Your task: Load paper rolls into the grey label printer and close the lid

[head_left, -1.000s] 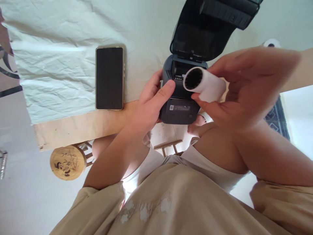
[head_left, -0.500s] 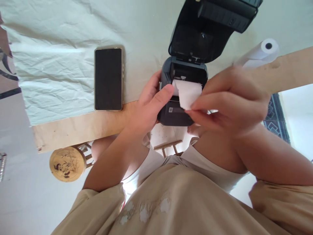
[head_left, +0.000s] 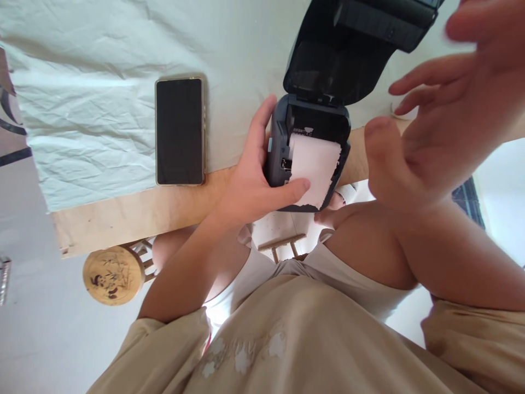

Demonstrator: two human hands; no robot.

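Note:
A dark receipt printer (head_left: pixel 278 131) stands at the table's front edge with its black lid (head_left: pixel 328 60) flipped up and back. White paper (head_left: pixel 315 164) comes out of its roll bay and lies over the front, its end torn ragged. Around the printer's left side wraps my left hand (head_left: pixel 258 175), its thumb pressing the paper down. My right hand (head_left: pixel 443 109) is in the air to the right, apart from the printer, fingers spread and nothing in them. It covers most of the spare paper roll behind it.
A phone (head_left: pixel 179 131) lies face up on the pale cloth (head_left: pixel 102 109) to the left. The bare wooden table edge (head_left: pixel 123 219) runs along the front. A round wooden stool (head_left: pixel 112 275) stands on the floor below left.
My right hand has let go of the paper end and moved up and right. More paper now lies over the printer's front, and my left thumb has shifted onto it.

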